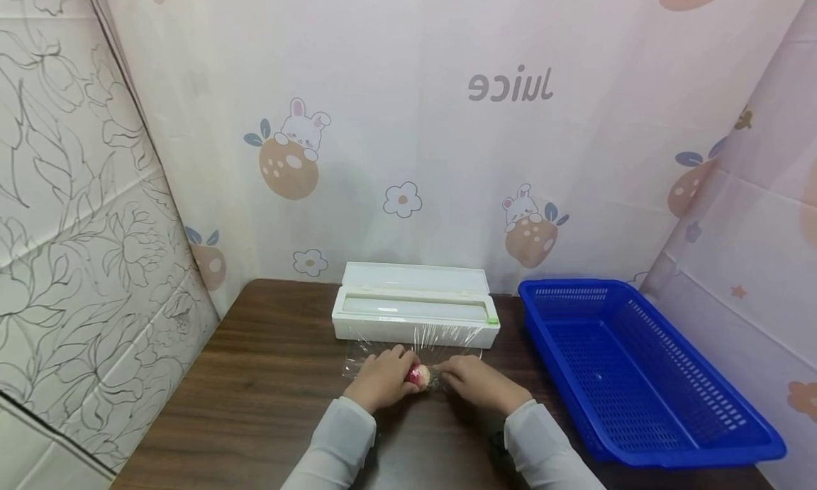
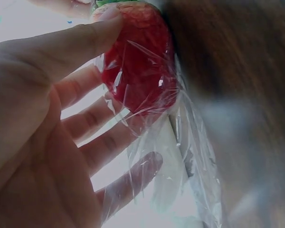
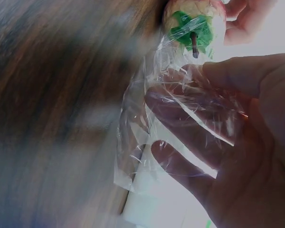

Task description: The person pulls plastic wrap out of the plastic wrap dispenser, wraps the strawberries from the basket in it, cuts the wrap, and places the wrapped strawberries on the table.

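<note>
A red fruit (image 2: pixel 140 61), cream towards its top, lies under clear cling film (image 2: pixel 197 142) close over the table. Green leaves (image 3: pixel 192 28) and a short brown stem show at its end in the right wrist view. My left hand (image 1: pixel 383 378) holds the fruit, thumb on one side and fingers on the other, with film across the fingers. On the stem side, my right hand (image 1: pixel 475 382) pinches gathered film between thumb and index finger, its other fingers behind the film. The film spreads in front of a white cling film dispenser (image 1: pixel 415 331), whose lid (image 1: pixel 415 277) stands raised.
A blue plastic basket (image 1: pixel 696 457) stands to the right on the brown wooden table (image 1: pixel 255 405). Behind the table hangs a printed curtain (image 1: pixel 408 121), right behind the dispenser. A green piece (image 1: pixel 492 320) sits at the dispenser's right end.
</note>
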{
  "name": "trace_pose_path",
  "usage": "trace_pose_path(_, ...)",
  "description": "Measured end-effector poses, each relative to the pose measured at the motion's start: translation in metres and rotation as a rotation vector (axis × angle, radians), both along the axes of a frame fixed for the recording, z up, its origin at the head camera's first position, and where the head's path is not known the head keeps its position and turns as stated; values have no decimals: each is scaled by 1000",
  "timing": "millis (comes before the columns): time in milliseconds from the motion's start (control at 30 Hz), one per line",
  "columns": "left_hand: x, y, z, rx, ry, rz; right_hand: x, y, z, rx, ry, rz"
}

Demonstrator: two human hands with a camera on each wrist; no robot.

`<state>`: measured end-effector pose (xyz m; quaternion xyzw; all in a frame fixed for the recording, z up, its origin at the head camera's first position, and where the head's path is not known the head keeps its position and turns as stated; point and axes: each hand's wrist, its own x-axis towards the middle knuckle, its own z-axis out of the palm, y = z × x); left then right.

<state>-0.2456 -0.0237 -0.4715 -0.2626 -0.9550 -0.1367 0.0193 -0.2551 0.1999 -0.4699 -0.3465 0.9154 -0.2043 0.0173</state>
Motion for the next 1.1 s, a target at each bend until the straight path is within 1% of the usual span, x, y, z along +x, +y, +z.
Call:
trace_pose_path(67,-2,0,0,-9,-10,-3,0,1,1,0,1,-15)
trace_pose_path(133,-4,1,1,-16,-25,-3,0,1,1,5,28,-30)
trace_pose_path(200,-6,1,2,-28,-37,-2,1,0,3,8,81,-63)
trace_pose_path(367,-10,1,5,-47,-66,-3,5,-7,8,20,253,-159)
trace_pose_path(433,-12,1,7,-50,-79,-3,6,-11,9,-2,310,-164)
trace_pose_path(533,-14,1,8,-55,-94,-3,9,-19,10,-57,350,-139)
trace_pose_path(667,-17,1,8,-58,-92,-8,14,-29,5,-88,336,-112)
trace_pose_path(833,-20,0,7,-56,-105,-15,17,-36,-4,-95,298,-126)
trace_pose_path(967,-23,-1,6,-49,-116,-20,15,-38,-10,-91,269,-145)
trace_pose_path(1100,-25,-3,5,38,-150,5,11,-40,-13,-91,257,-161)
